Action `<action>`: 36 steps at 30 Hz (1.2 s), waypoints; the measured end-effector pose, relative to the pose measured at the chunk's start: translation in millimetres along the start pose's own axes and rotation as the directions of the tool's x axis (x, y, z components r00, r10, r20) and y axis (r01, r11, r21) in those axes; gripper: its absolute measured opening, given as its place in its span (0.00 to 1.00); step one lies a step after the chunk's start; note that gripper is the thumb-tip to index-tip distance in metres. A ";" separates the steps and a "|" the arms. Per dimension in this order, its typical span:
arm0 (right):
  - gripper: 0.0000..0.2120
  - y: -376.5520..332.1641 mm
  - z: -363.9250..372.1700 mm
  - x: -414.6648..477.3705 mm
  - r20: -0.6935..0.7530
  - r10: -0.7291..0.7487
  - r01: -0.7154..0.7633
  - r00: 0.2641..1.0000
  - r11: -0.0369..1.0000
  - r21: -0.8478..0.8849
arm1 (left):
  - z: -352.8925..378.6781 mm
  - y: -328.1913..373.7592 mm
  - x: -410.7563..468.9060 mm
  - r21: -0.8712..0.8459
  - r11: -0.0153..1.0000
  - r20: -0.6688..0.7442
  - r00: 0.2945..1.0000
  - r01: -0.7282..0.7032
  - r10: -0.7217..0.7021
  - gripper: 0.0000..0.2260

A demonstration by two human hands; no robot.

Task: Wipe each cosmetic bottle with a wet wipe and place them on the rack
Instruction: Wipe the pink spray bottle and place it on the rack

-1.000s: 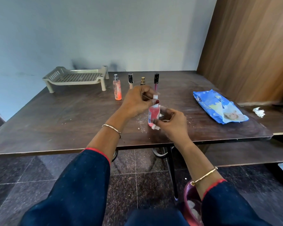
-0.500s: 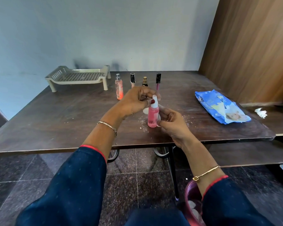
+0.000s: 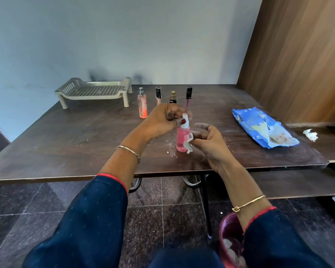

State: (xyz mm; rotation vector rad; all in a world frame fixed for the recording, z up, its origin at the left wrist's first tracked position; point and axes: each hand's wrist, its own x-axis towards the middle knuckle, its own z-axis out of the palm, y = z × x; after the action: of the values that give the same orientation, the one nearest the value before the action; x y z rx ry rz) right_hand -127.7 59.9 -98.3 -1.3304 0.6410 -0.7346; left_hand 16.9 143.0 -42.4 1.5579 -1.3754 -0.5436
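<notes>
The pink bottle (image 3: 182, 138) stands up on the table (image 3: 66, 144), between the two hands. The left hand (image 3: 162, 120) pinches its white top. The right hand (image 3: 209, 144) pinches a small wet wipe (image 3: 189, 145) against the bottle's side. The rack (image 3: 94, 91) sits far back on the left.

The spray bottle (image 3: 182, 137) is pink with a white cap, the wet wipe (image 3: 189, 145) white — the rack (image 3: 93, 97) beige, its deck a grid of holes. The table (image 3: 66, 140) is dark brown wood grain, the wipe packet (image 3: 263, 128) blue, the sleeves (image 3: 89, 219) navy edged in red.
</notes>
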 end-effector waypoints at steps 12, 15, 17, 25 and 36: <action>0.15 9.4 10.4 -14.1 -0.276 -0.172 0.243 0.945 0.938 0.247 | 18.4 7.1 -1.5 0.038 0.999 -0.188 0.982 0.038 -0.030 0.09; 0.11 11.1 10.9 -14.7 -0.257 -0.197 0.263 0.946 0.931 0.254 | 17.5 9.1 -2.3 -0.004 0.999 -0.246 0.968 0.053 -0.053 0.09; 0.09 6.2 12.5 -14.7 -0.247 -0.206 0.269 0.947 0.929 0.254 | 13.8 9.4 -3.3 -0.100 0.993 -0.285 0.954 0.066 -0.092 0.07; 0.13 13.0 28.4 -21.2 -0.118 -0.422 0.408 0.899 0.904 -0.126 | 1.6 20.0 -9.4 -0.383 0.921 -0.407 0.881 0.074 -0.240 0.06; 0.11 -21.4 35.1 -14.0 0.274 -0.244 0.340 0.930 0.855 -0.392 | -3.2 29.9 -13.0 -0.341 0.935 -0.329 0.919 0.100 -0.218 0.08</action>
State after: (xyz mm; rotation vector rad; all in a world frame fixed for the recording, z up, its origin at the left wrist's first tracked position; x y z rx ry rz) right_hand -111.5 90.7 -72.4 -1.9267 0.4412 -0.7002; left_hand 0.9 158.8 -18.6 1.4249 -0.8363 -0.5170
